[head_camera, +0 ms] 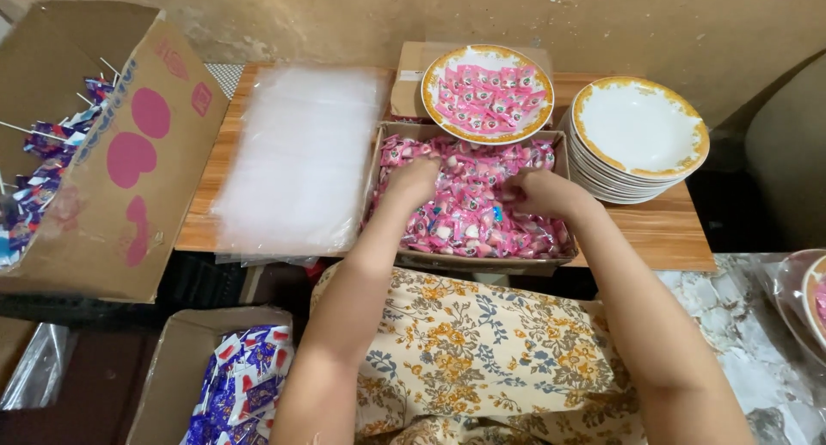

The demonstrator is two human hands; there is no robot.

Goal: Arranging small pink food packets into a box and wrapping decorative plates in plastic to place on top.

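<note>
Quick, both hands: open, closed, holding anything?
Left hand: curled in the pink candy wrappers; grasp cannot be told.
Right hand: curled there too; cannot be told.

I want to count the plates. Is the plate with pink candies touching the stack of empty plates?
Apart. The head view shows a strip of wooden table between the candy plate and the plate stack.

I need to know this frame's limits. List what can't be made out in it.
- Head view: fingers of the left hand and right hand are buried among pink sweets; their hold is hidden.
- Lollipop box: cut by the left edge.
- Plate at right: cut by the frame edge.
</note>
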